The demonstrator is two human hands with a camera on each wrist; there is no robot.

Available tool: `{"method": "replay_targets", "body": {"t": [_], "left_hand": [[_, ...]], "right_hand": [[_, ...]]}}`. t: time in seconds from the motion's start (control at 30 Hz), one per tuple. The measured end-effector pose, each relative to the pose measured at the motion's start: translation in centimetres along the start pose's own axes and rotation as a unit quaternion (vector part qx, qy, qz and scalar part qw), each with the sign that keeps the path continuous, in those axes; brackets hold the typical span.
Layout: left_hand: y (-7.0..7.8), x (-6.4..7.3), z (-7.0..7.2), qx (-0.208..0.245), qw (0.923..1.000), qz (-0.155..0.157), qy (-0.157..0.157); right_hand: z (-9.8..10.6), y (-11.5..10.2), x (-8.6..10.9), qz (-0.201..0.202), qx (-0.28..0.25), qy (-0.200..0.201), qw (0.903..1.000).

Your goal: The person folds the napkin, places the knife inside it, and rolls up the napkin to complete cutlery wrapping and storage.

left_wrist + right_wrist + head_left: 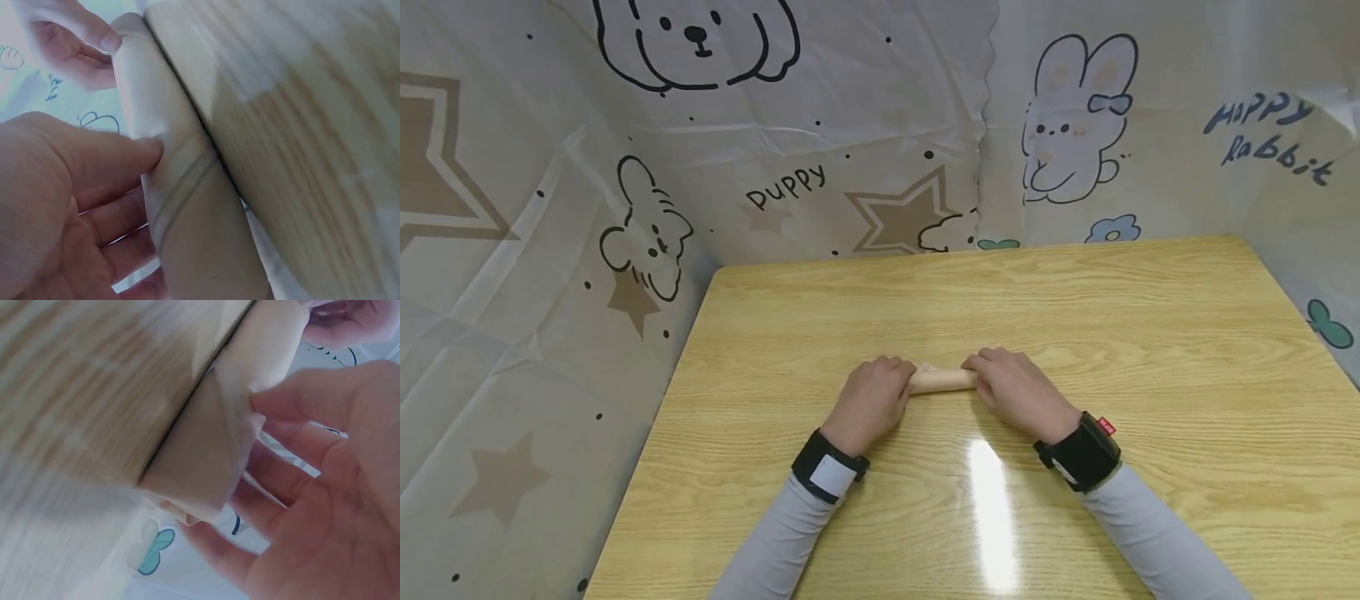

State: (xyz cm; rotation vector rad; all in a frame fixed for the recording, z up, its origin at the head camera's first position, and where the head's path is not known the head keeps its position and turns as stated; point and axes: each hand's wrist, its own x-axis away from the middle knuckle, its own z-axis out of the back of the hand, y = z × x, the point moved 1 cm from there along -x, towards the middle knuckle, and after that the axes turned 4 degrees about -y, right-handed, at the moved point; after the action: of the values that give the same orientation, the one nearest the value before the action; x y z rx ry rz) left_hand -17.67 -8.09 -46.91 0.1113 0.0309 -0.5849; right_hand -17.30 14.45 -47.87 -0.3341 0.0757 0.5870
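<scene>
A beige roll of soft, thin material, seemingly cloth, lies crosswise on the table between my hands. My left hand grips its left end. In the left wrist view, the thumb presses the near side of the roll, beside slanting stripes like a folded edge, with the fingers behind it. My right hand holds the right end. In the right wrist view, the thumb pinches the roll and the fingers curl behind it, next to its loose, layered end. The middle of the roll shows between the hands in the head view.
The wood-grain table has a bright light reflection in front of the hands. Behind it and at both sides hangs a pale printed cloth with cartoon animals and stars. Each wrist wears a black band.
</scene>
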Motion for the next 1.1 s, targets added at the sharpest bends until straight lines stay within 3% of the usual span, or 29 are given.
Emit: {"method": "replay_targets", "body": {"t": [0.17, 0.27, 0.47, 0.63, 0.8, 1.0, 1.1], "left_hand": [[-0.2, -0.6, -0.3, 0.003, 1.0, 0.003, -0.008], [-0.2, -1.0, -0.5, -0.005, 0.9998, 0.019, 0.005], [-0.1, -1.7, -0.7, 0.077, 0.9954, 0.043, 0.037], [-0.4, -2.4, -0.8, 0.112, 0.9923, 0.052, -0.007], [-0.8, -5.0, -0.7, 0.119, 0.99, 0.068, -0.034], [-1.0, -8.9, -1.6, 0.144, 0.9865, 0.072, -0.032], [-1.1, -10.1, -1.8, 0.151, 0.9856, 0.071, -0.027]], "right_hand": [[0.2, 0.3, 0.0, -0.011, 0.043, 0.003, 0.999], [0.2, 0.5, -0.2, -0.009, 0.038, 0.011, 0.9992], [0.0, 0.9, -0.3, -0.028, -0.012, 0.031, 0.9991], [-0.1, 1.2, -0.7, -0.039, -0.03, 0.026, 0.9985], [0.3, 2.6, -2.0, -0.067, -0.04, 0.028, 0.9966], [0.6, 5.7, -3.6, -0.134, -0.081, 0.018, 0.9875], [0.6, 6.7, -4.2, -0.145, -0.103, 0.017, 0.9839]]}}
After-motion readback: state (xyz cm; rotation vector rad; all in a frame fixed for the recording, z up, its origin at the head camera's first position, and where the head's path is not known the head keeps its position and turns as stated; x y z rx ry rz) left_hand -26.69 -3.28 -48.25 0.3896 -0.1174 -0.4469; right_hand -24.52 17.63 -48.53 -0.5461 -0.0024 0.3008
